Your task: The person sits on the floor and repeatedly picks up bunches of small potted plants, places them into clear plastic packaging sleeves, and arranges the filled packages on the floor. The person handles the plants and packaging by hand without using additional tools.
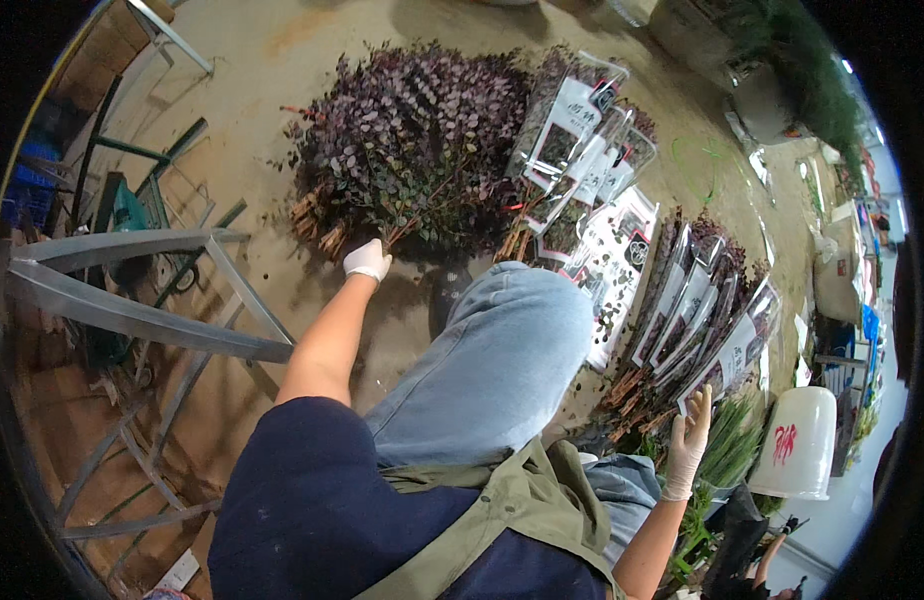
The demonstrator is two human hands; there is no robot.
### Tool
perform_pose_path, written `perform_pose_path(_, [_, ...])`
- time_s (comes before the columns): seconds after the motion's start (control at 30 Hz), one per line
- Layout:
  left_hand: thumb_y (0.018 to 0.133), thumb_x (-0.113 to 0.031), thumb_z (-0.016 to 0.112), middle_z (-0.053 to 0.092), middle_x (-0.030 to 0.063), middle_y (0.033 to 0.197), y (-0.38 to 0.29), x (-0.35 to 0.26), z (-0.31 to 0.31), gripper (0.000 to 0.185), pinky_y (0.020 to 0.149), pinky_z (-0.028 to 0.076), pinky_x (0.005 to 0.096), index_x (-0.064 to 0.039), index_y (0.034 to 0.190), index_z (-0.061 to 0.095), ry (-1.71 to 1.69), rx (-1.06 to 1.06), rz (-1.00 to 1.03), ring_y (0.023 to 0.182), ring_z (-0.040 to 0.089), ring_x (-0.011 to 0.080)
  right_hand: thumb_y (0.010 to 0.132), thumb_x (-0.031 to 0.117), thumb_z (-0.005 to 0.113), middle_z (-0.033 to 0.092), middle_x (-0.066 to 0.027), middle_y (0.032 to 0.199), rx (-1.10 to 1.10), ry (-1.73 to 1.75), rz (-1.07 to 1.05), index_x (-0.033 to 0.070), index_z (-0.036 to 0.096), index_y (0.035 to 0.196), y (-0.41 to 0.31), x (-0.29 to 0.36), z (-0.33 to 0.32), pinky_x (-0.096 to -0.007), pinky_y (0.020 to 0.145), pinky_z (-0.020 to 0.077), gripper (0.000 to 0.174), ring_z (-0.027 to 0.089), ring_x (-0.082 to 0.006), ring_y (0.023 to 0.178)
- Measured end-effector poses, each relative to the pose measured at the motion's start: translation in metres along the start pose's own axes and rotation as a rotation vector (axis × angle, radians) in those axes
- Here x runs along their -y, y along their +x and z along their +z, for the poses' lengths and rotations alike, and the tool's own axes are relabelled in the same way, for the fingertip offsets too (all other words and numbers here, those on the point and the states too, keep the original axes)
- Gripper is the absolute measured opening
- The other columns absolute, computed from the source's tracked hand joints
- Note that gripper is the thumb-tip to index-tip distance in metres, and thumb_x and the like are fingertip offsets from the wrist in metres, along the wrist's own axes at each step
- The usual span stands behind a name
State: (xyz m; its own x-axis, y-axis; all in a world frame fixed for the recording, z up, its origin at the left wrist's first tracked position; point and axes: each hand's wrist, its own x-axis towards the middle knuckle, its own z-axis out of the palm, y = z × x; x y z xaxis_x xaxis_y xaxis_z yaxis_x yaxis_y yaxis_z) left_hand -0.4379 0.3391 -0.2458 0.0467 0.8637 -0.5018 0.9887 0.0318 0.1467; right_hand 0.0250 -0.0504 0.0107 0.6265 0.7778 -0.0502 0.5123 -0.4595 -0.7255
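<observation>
My left hand [367, 262], in a thin white glove, closes around the cut stem ends of a leafy sprig at the near edge of a big heap of purple-green foliage branches [424, 135]. Much of what the fingers hold is hidden. Off to the right, my gloved right hand [689, 442] is raised with fingers apart and nothing in it. Nearest to it are foliage bunches in printed clear sleeves [691, 315], their woody stems pointing towards me. Between the two groups lies a stack of flat printed sleeves [616, 274] scattered with loose leaves.
More sleeved bunches [582, 142] rest against the heap's right side. A grey metal frame [154, 315] stands close on my left. At the right are a white bucket [796, 442] with red marks and green needle-like foliage [728, 442]. Part of another person [769, 559] shows lower right.
</observation>
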Motion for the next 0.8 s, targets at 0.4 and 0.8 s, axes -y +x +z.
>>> perform_pose_path(0.4, [0.083, -0.014, 0.059, 0.074, 0.0116, 0.089, -0.064, -0.134, -0.332, 0.019, 0.066, 0.056, 0.0434, -0.011, 0.086, 0.077, 0.833, -0.588, 0.509, 0.083, 0.072, 0.0286, 0.085, -0.006, 0.058, 0.037, -0.0141, 0.152, -0.18, -0.033, -0.296, 0.008, 0.03, 0.153, 0.0, 0.013, -0.021, -0.0397, 0.115, 0.0326, 0.075, 0.039, -0.0298, 0.139])
perform_pose_path(0.8, [0.078, -0.011, 0.069, 0.073, 0.0095, 0.096, -0.357, -0.315, -0.482, 0.021, 0.076, 0.059, 0.0382, -0.011, 0.098, 0.074, 1.24, -0.912, 0.579, 0.089, 0.072, 0.0253, 0.061, 0.04, 0.088, 0.018, -0.0199, 0.161, -0.444, -0.277, -0.64, 0.009, 0.007, 0.157, 0.051, 0.229, -0.01, -0.059, 0.118, 0.0118, 0.13, 0.012, -0.0385, 0.15])
